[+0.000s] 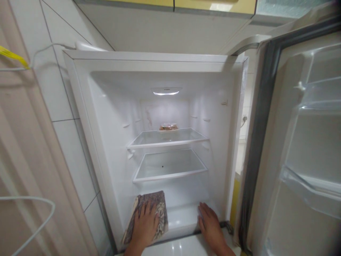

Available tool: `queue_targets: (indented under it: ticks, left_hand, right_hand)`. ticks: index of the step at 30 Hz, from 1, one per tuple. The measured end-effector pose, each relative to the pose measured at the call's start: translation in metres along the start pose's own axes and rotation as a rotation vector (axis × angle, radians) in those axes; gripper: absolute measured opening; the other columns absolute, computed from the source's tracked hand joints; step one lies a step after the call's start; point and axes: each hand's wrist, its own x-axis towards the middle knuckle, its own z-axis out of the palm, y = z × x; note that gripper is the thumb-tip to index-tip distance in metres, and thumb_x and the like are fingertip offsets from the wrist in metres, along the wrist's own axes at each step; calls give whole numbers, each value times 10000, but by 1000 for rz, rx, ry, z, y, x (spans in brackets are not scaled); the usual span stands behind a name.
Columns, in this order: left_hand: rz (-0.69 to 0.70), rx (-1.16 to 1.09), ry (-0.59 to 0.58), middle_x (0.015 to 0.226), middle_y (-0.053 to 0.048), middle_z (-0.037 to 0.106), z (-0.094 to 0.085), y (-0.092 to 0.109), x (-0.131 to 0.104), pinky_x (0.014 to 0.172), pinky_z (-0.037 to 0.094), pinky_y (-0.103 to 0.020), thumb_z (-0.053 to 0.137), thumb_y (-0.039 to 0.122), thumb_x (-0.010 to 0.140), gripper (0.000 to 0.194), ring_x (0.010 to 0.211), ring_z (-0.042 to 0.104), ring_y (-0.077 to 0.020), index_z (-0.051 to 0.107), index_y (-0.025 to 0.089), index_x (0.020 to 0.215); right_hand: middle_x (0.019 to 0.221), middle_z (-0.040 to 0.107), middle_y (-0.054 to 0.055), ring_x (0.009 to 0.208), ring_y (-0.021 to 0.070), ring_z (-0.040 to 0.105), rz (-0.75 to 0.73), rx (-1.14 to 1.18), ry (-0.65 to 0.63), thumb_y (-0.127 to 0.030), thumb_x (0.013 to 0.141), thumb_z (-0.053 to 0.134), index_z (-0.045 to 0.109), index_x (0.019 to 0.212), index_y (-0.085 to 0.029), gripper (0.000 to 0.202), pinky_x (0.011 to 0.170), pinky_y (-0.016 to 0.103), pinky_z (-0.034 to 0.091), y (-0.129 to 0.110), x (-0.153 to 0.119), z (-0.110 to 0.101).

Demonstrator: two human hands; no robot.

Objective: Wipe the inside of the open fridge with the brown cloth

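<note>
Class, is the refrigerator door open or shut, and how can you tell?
Open: the refrigerator door stands swung out to the right, exposing the shelved interior.

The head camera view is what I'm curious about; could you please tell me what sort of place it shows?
Probably a kitchen, likely in a home: there is an open refrigerator, with yellow cabinets above and a tiled wall beside it.
</note>
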Motion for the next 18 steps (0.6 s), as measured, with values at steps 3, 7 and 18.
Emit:
queue_targets:
  ticks: [3,7,18]
  left_hand:
    - [29,-40,-51,1607,-113,408,-2,-2,-11,1210,224,-613,367,465,943,588,1490,348,-361,440,298,1502]
    - [39,-67,-165,1662,-115,288,-13,9,-28,1228,142,-622,456,574,874,730,1537,227,-377,337,308,1543]
    - [169,-224,-87,1667,-129,278,11,99,-9,1215,53,-666,428,652,871,757,1535,191,-428,335,322,1545]
  right_hand:
    - [1449,587,125,1370,285,527,1,7,-50,-260,945,437,646,1327,-138,452,1181,482,402,-3,2,-8]
    - [1470,567,120,1396,279,499,35,4,-128,-234,940,409,630,1347,-123,476,1200,466,369,-12,6,-20]
    - [1469,558,167,1423,284,464,160,119,-94,-185,857,406,608,1355,-59,552,1201,450,365,-5,23,-12]
